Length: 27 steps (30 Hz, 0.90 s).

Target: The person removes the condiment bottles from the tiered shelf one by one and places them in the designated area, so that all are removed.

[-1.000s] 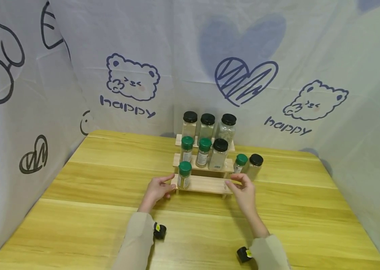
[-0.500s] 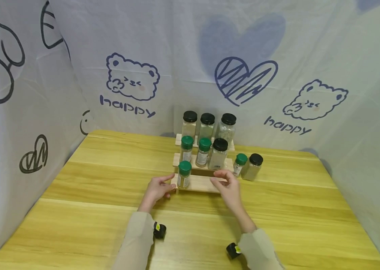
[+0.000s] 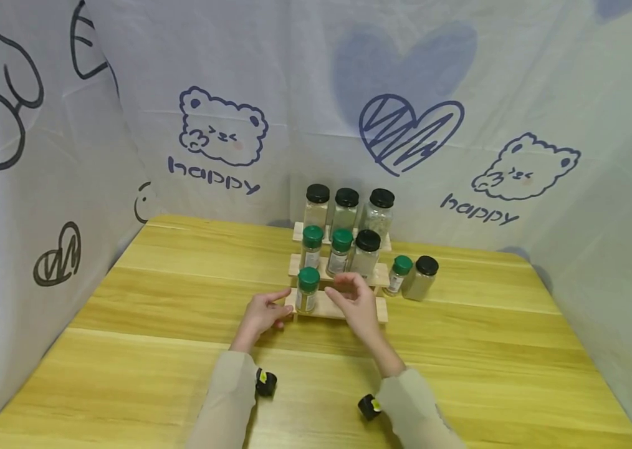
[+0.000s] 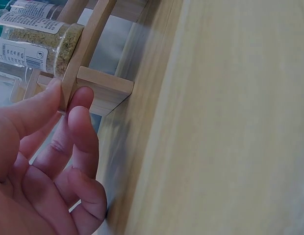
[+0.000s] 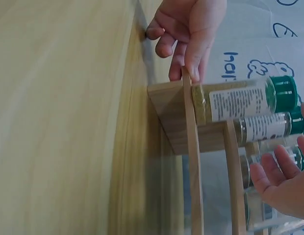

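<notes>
My left hand [image 3: 260,315] pinches the left end of the bottom step of a wooden three-step rack [image 3: 381,308]; in the left wrist view thumb and forefinger meet on that step's edge. Close to this grip stands a green-capped spice jar [image 3: 307,294] with yellowish-brown contents, upright on the step. Over the same step hovers my right hand [image 3: 358,308], fingers spread and loosely bent, holding nothing, just right of the jar. In the right wrist view the right hand's fingers [image 5: 274,174] show apart, beside the jars.
On the middle step are two green-capped jars [image 3: 339,252] and a black-capped jar [image 3: 366,252]. Three black-capped jars [image 3: 344,215] occupy the top step. Right of the rack, a small green-capped jar [image 3: 399,274] and a black-capped jar [image 3: 420,282] stand on the table [image 3: 490,349].
My right hand has moved left from the rack's right end across the bottom step, toward the green-capped jar. My left hand keeps its grip on the rack's left end.
</notes>
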Available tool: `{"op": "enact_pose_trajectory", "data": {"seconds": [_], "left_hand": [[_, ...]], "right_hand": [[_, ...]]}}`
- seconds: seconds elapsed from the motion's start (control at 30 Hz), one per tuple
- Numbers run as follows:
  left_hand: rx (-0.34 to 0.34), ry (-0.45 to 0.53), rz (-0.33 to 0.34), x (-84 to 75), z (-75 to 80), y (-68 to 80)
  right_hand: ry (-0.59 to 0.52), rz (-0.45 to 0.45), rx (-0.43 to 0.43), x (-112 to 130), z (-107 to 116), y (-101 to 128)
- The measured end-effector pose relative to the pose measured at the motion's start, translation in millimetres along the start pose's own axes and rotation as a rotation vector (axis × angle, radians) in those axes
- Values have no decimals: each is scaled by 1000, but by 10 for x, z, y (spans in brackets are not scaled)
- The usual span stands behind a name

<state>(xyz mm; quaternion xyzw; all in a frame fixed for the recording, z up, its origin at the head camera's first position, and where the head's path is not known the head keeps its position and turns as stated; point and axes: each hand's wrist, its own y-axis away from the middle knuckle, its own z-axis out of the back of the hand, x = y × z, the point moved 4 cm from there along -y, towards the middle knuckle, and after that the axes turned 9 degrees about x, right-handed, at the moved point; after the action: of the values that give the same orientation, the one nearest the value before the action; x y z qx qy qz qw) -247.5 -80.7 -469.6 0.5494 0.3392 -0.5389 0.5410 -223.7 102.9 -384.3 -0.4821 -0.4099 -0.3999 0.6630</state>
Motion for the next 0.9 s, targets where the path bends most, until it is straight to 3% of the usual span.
{"op": "enact_pose_trajectory", "data": {"seconds": [0.53, 0.9], "left_hand": [[12, 0, -8, -4, -5, -3], [6, 5, 7, -5, 3, -11]], "right_hand": [[29, 85, 105, 148, -212, -129], [51, 86, 108, 147, -258, -139]]}}
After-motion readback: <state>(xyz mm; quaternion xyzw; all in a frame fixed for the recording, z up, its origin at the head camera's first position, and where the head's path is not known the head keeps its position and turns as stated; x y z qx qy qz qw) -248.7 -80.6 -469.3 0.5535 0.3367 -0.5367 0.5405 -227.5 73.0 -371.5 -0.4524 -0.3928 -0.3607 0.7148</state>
